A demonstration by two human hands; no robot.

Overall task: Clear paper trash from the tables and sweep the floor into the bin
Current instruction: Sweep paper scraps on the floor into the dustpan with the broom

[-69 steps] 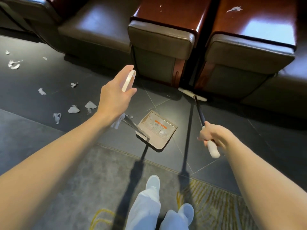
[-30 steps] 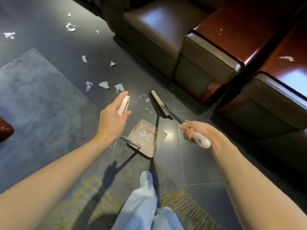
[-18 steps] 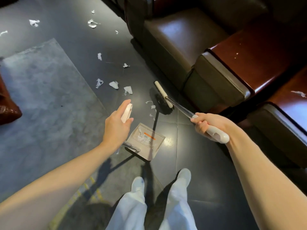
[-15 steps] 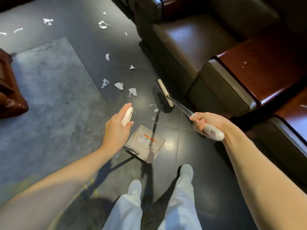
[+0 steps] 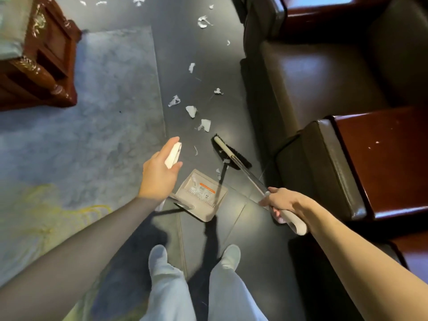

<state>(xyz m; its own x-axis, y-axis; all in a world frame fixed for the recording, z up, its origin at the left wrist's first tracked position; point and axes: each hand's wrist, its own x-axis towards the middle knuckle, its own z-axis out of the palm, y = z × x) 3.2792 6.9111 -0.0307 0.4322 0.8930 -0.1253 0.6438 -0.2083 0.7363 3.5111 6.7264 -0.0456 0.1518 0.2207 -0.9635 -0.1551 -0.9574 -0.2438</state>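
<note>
Left hand [image 5: 159, 172]: narrow grasp, thumb and fingers pinching the white dustpan handle [image 5: 173, 155], index finger laid straight along its top. A thin metal stalk runs down from under the palm to the rear of the dustpan [image 5: 203, 217], which sits flat on the dark tiled floor [image 5: 208, 54] at about 4 o'clock from the hand. Its mouth faces 1 o'clock and an orange label shows on its inner face. Right hand [image 5: 282, 202]: closed grip, fingers curled round the white broom handle [image 5: 294, 222], at 3 o'clock from the dustpan and well apart from the left hand. The metal shaft slants from this hand toward 11 o'clock and ends at the broom head [image 5: 231, 156], black bristles on the floor, just beyond the dustpan mouth at 1 o'clock. Two small bits of paper lie between bristles and dustpan mouth. Larger paper scraps [image 5: 191, 111] lie loose on the floor from 11 to 12 o'clock of the broom head, the nearest just beside its far end, with others trailing toward the top of the view. A grey-blue rug [image 5: 92, 112] borders the tiles at 9 o'clock, and a carved wooden cabinet [image 5: 41, 61] stands on its far corner at 10 o'clock. A dark leather armchair [image 5: 324, 72] stands at 2 o'clock; beside it, at 3 o'clock, is a table [image 5: 382, 170] with a red-brown top carrying a few tiny white specks. Pale shoes [image 5: 158, 256] stand at 6 o'clock, just behind the dustpan.
</note>
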